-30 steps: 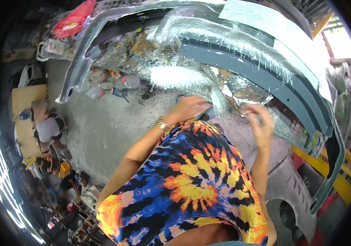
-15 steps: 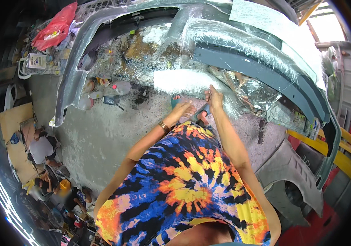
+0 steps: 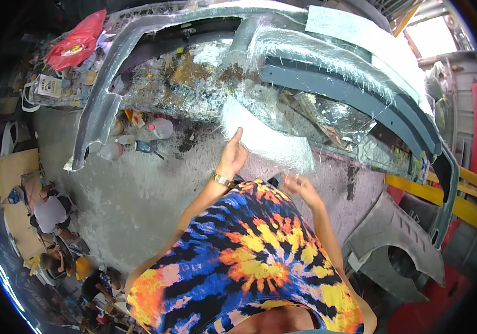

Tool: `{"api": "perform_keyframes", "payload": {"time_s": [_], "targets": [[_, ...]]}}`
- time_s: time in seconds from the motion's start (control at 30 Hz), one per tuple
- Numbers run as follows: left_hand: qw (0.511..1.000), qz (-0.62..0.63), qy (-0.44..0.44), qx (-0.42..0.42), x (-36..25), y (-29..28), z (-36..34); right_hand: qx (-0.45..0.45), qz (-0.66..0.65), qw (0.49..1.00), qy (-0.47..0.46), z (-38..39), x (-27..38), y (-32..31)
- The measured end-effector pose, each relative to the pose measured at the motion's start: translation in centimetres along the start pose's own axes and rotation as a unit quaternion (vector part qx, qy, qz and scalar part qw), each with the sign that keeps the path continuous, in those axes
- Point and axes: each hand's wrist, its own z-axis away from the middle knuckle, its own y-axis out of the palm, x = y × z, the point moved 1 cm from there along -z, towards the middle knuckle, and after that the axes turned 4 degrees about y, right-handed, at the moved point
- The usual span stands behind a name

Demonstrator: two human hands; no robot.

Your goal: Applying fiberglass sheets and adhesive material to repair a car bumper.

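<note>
A white piece of fibreglass mat point(image 3: 269, 142) with frayed edges hangs slanting in front of me. My left hand point(image 3: 233, 157), with a watch at the wrist, is closed on its near left edge, thumb on top. Just below the mat's lower right end is my right hand point(image 3: 304, 190); motion smears its fingers, and I cannot tell whether they touch the mat. Beyond the mat lies a large grey moulded vehicle body part point(image 3: 96, 122) on a cluttered bench. Loose glass strands point(image 3: 327, 53) cover its upper right, and a dark grey curved panel point(image 3: 339, 94) sits within it.
Crumpled clear plastic point(image 3: 355, 133) lies on the bench, and a red plastic bag point(image 3: 79, 42) at far left. Bottles point(image 3: 161, 128) stand beneath the frame's left side. A grey fender point(image 3: 394, 245) and yellow bar point(image 3: 467, 209) are at right. Other people point(image 3: 54, 214) sit at lower left.
The mat has come nearer and tilted down to the right. My left hand has gone from open to gripping its left edge. My right hand has moved down toward me.
</note>
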Motion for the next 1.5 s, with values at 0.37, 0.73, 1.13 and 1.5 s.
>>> {"api": "perform_keyframes", "payload": {"time_s": [0.37, 0.73, 1.13, 1.5], "targets": [[0.870, -0.438, 0.162, 0.161, 6.5, 9.0, 13.1, -0.071, 0.166, 0.905, -0.385, 6.7, 13.7, -0.1], [0.808, -0.485, 0.282, 0.180, 11.6, 12.1, 15.2, -0.032, 0.087, 0.896, -0.434, 8.1, 9.3, -2.8], [0.593, -0.704, 0.076, 0.382, 11.1, 16.6, 13.9, 0.060, 0.359, 0.859, -0.360, 9.6, 8.5, -8.5], [0.422, -0.790, 0.334, 0.293, 15.2, 14.4, 12.0, -0.231, 0.254, 0.849, -0.401, 7.4, 4.8, -8.6]]}}
